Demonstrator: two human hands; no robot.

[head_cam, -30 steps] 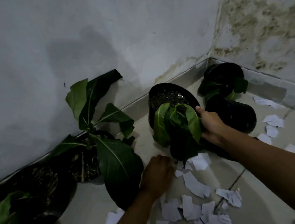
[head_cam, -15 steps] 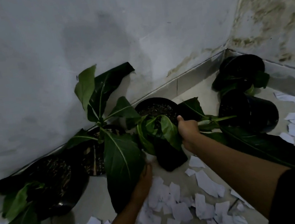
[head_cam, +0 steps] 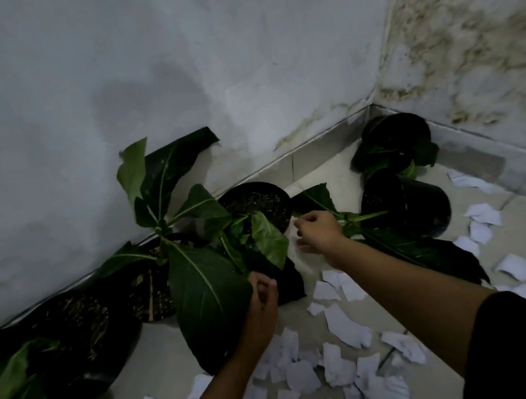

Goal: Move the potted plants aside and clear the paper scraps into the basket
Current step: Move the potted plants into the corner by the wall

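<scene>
Stained walls (head_cam: 208,74) meet at a corner above a tiled floor (head_cam: 327,172); black potted plants stand along the left wall (head_cam: 255,205) (head_cam: 149,294) (head_cam: 74,335), two more by the corner (head_cam: 395,138) (head_cam: 419,204). White paper scraps (head_cam: 344,324) lie strewn over the near floor, beside the pots. Left hand (head_cam: 261,298) hangs with fingers loosely curled by a big leaf (head_cam: 206,291), holding nothing; right hand (head_cam: 319,232), fingers relaxed and apart, hovers just beside the middle pot's rim, gripping nothing.
</scene>
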